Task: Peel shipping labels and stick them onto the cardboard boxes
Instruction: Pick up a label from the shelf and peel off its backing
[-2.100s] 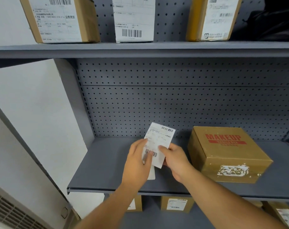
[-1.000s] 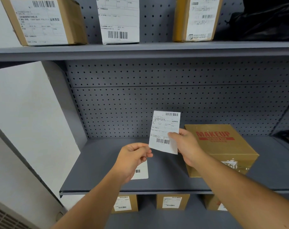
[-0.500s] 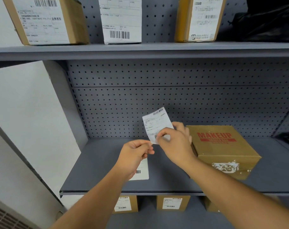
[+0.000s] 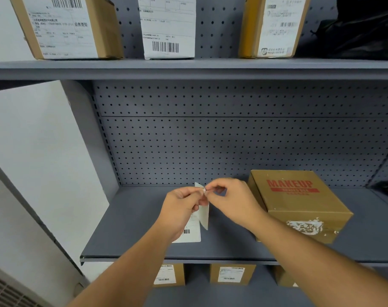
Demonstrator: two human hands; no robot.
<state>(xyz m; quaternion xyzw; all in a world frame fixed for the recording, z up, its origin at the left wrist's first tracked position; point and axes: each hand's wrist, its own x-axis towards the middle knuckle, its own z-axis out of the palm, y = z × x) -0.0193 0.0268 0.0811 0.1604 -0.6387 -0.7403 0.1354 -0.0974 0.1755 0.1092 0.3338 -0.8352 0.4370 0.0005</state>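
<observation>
Cardboard box [image 4: 299, 204] right of both hands' fingers [image 4: 207, 189] pinching label [image 4: 203, 214]; loose label [image 4: 189, 234] beneath.

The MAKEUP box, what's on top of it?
Nothing sits on the MAKEUP box: just red lettering on its lid, no shipping label yet. Torn white label scraps mark its front. The right hand hides its near-left corner.

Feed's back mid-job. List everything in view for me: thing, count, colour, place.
MAKEUP box: 1, brown with red print, middle shelf, right; torn white patch on its front.
Held label: 1, white, pinched by both hands, edge-on.
Loose label: 1, white, flat on middle shelf under the left hand.
Top-shelf boxes: 3, labelled.
Bottom-shelf boxes: at least 3, brown; two show white labels.
Black bag: 1, top shelf, right.
Left hand, right hand: fingers meet at the label's top.
</observation>
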